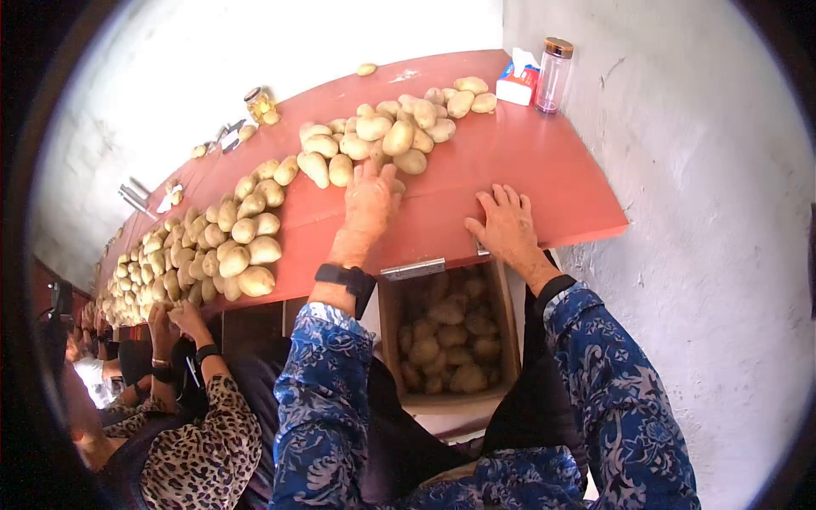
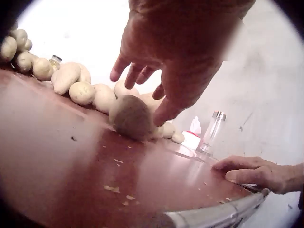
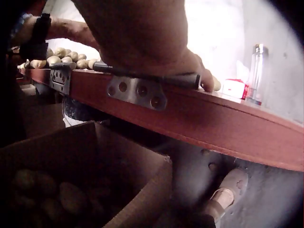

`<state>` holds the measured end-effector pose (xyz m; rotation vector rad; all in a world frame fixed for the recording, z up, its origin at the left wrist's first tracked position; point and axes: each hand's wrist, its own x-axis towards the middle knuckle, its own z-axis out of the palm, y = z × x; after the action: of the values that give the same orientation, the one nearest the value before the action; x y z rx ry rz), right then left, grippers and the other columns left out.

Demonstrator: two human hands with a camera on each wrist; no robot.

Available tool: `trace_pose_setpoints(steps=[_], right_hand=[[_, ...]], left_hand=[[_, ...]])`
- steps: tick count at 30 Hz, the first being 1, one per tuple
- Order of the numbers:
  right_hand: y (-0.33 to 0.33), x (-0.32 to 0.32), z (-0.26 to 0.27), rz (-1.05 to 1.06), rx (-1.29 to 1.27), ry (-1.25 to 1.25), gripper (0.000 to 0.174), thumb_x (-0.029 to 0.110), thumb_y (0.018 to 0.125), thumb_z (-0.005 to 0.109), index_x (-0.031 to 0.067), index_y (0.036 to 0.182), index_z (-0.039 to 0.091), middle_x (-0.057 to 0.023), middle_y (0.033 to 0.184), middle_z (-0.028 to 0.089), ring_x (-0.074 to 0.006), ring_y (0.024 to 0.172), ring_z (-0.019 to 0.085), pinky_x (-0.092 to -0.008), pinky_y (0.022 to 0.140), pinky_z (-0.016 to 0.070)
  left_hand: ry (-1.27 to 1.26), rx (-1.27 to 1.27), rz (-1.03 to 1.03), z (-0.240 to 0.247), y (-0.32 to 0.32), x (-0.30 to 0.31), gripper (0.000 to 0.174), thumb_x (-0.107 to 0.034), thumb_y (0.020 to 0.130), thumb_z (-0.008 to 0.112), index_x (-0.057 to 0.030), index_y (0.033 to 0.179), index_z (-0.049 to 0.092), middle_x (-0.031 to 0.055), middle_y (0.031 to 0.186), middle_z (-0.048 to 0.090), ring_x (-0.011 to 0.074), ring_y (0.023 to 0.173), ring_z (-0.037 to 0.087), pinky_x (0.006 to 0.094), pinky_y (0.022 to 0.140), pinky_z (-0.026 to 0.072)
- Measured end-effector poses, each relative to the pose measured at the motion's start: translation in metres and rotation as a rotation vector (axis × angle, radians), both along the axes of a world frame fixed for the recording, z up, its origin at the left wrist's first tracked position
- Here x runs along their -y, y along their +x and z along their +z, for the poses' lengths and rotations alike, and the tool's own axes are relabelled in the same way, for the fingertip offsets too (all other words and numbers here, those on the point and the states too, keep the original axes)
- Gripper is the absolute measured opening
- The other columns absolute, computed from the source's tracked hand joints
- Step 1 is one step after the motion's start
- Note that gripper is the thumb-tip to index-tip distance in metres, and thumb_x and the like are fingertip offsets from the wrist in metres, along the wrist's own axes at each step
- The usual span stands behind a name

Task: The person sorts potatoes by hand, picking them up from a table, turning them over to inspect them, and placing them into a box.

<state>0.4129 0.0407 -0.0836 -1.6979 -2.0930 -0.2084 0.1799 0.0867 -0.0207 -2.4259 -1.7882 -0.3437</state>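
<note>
My left hand (image 1: 371,202) reaches over the red table (image 1: 442,204) to the near edge of a heap of potatoes (image 1: 372,127). In the left wrist view its spread fingers hang over the heap, and the thumb is right beside one nearer, darker potato (image 2: 130,118). Nothing is gripped in this hand. Flat on the table near the right front edge rests my right hand (image 1: 507,223), fingers extended and holding nothing. Below the table edge, between my legs, stands a cardboard box (image 1: 388,331) with potatoes (image 1: 450,336) inside.
A longer potato pile (image 1: 195,246) runs along the left, where another person's hands (image 1: 174,323) work at the table edge. A tissue pack (image 1: 517,81) and a clear bottle (image 1: 554,76) stand at the back right by the wall. Metal hinges (image 1: 414,269) line the front edge.
</note>
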Motion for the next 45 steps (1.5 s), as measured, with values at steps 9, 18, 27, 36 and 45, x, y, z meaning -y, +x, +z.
trace_pose_setpoints(steps=[9, 18, 27, 36, 45], right_hand=[[0.004, 0.006, -0.016, 0.054, -0.037, 0.113, 0.047, 0.039, 0.078, 0.06, 0.0069, 0.111, 0.056, -0.0149, 0.114, 0.053, -0.0308, 0.115, 0.044, -0.0467, 0.095, 0.0313], [0.002, -0.003, -0.005, 0.023, 0.009, 0.021, 0.052, 0.048, 0.081, 0.055, 0.01, 0.117, 0.055, -0.0131, 0.117, 0.053, -0.0296, 0.118, 0.044, -0.0467, 0.097, 0.0311], [0.005, -0.017, -0.025, 0.053, 0.003, 0.162, 0.049, 0.048, 0.08, 0.054, 0.0083, 0.109, 0.061, -0.0152, 0.11, 0.056, -0.0307, 0.111, 0.048, -0.0479, 0.092, 0.033], [0.005, 0.004, -0.004, 0.09, -0.062, 0.17, 0.042, 0.039, 0.079, 0.057, 0.0063, 0.105, 0.057, -0.015, 0.109, 0.054, -0.0312, 0.107, 0.049, -0.0437, 0.089, 0.0369], [0.005, 0.004, -0.001, 0.064, -0.105, 0.055, 0.046, 0.042, 0.078, 0.057, 0.0056, 0.106, 0.057, -0.0158, 0.111, 0.052, -0.0322, 0.115, 0.042, -0.0478, 0.095, 0.0291]], left_hand=[[-0.041, 0.122, -0.167, -0.021, -0.027, 0.005, 0.033, -0.015, 0.072, 0.066, -0.0101, 0.103, 0.055, 0.0176, 0.087, 0.064, 0.0371, 0.085, 0.061, 0.0463, 0.071, 0.0485], [-0.654, 0.743, -0.447, 0.042, 0.018, 0.094, 0.039, -0.018, 0.07, 0.066, -0.0003, 0.104, 0.058, 0.0069, 0.087, 0.063, 0.0125, 0.077, 0.057, 0.0298, 0.069, 0.0479], [-1.007, 0.251, -0.588, 0.001, 0.05, 0.128, 0.037, -0.028, 0.072, 0.067, -0.0009, 0.096, 0.06, 0.0138, 0.076, 0.062, 0.0259, 0.071, 0.061, 0.0346, 0.066, 0.0472], [-0.871, 0.255, -0.874, -0.083, 0.065, 0.138, 0.046, -0.033, 0.076, 0.065, -0.0003, 0.107, 0.056, 0.0218, 0.086, 0.061, 0.0368, 0.083, 0.059, 0.0407, 0.072, 0.0452], [-0.843, 0.219, -0.899, -0.069, 0.071, 0.109, 0.031, -0.024, 0.084, 0.058, 0.0018, 0.102, 0.058, 0.0147, 0.081, 0.063, 0.0264, 0.075, 0.06, 0.0348, 0.069, 0.0474]])
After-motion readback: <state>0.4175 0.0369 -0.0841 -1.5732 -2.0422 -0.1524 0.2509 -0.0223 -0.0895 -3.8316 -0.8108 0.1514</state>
